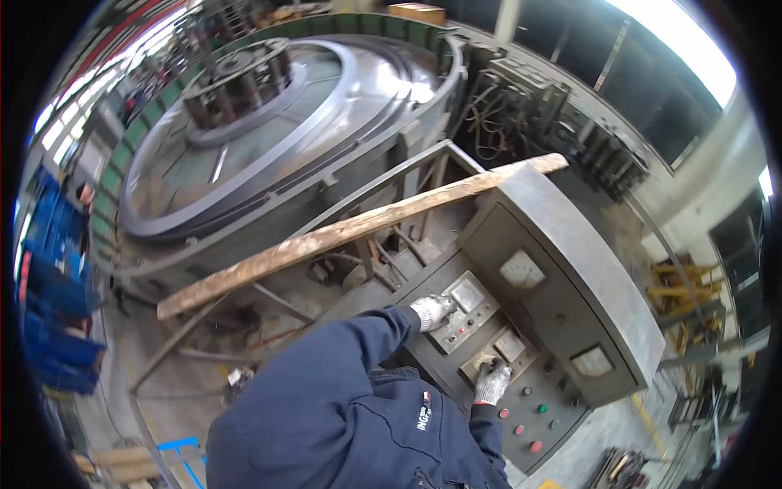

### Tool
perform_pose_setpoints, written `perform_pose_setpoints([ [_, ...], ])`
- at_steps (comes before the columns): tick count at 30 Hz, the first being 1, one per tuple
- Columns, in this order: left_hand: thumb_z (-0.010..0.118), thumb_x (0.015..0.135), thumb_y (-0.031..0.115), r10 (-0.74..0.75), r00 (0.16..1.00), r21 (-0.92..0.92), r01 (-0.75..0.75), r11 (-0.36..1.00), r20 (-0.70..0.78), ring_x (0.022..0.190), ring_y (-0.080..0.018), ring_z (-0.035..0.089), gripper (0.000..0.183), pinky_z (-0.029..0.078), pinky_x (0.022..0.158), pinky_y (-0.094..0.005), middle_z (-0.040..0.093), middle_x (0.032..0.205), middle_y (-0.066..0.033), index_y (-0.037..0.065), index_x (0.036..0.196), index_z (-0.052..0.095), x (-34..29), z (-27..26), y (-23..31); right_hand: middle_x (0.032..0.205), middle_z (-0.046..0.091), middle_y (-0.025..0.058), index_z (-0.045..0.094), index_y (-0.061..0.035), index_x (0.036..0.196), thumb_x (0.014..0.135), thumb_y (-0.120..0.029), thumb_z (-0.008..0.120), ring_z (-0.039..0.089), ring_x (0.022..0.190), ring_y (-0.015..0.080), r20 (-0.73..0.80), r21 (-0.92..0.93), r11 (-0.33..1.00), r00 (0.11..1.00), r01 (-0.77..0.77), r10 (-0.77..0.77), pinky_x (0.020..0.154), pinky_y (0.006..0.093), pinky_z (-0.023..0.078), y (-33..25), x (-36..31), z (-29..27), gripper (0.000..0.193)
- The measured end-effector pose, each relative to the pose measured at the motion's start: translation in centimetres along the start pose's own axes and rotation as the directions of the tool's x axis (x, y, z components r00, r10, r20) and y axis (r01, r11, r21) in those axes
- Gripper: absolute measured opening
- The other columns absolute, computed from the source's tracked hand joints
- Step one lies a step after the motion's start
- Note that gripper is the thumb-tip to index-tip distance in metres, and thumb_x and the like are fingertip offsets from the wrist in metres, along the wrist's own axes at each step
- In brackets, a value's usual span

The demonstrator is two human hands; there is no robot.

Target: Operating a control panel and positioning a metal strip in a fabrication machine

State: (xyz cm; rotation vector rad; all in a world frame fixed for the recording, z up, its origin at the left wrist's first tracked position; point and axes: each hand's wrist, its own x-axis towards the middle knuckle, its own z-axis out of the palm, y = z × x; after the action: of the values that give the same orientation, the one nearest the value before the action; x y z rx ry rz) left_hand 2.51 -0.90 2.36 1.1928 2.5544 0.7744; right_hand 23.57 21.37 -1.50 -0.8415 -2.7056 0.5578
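Note:
A grey sloped control console (456, 269) stands in front of me, with two small metal panels set into its top. My left hand (432, 313), in a whitish knit glove, rests at the edge of the upper panel (467, 311). Its fingers are curled there, and whatever they grip is hidden. At the lower panel (511, 345), my gloved right hand (493, 383) has its fingers closed around a dark knob (488, 363). Red and green push buttons (542, 408) lie to the right of that hand. Two dial gauges (521, 269) sit in the console's raised face.
Beyond the console is a large round machine table (318, 122) with a green slatted rim. A long wooden beam (358, 224) lies across a metal frame between them. Blue racks (61, 285) stand at far left, yellow metal frames (684, 285) at right.

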Motion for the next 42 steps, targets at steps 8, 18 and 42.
perform_pose_setpoints([
  [8,0.066,0.081,0.015,-0.021,1.000,-0.038,0.022,0.999,0.017,0.106,-0.0404,0.064,0.027,0.053,0.091,-0.0499,0.066,0.107,-0.0218,0.004,0.106,0.066,0.9,1.8,-1.1,0.092,0.069,0.0233,0.069,0.0027,0.102,0.086,-0.017,0.067,0.063,0.091,0.0393,0.028,0.036,0.996,0.997,0.077,-0.078,0.085,0.0474,0.050,-0.9,0.6,-1.4,0.025],
  [18,0.061,0.084,0.013,0.100,0.994,-0.089,-0.104,0.991,-0.050,0.097,-0.0411,0.067,0.018,0.054,0.084,-0.0504,0.068,0.095,-0.0232,0.001,0.096,0.065,0.5,0.3,-1.3,0.095,0.069,0.0203,0.068,0.0037,0.105,0.079,-0.017,0.072,0.066,0.084,0.0334,0.078,-0.082,0.997,0.997,-0.012,0.019,0.078,0.0442,0.053,-0.1,0.6,-1.6,0.034],
  [42,0.069,0.085,0.020,0.169,0.981,-0.055,-0.164,0.985,0.096,0.108,-0.0389,0.065,0.030,0.052,0.094,-0.0485,0.066,0.111,-0.0215,0.003,0.109,0.064,0.9,-0.5,-2.3,0.094,0.065,0.0223,0.065,0.0002,0.101,0.082,-0.016,0.073,0.064,0.090,0.0389,0.003,0.111,0.991,0.997,-0.074,0.075,0.082,0.0477,0.051,-0.5,0.1,-0.4,0.027],
])
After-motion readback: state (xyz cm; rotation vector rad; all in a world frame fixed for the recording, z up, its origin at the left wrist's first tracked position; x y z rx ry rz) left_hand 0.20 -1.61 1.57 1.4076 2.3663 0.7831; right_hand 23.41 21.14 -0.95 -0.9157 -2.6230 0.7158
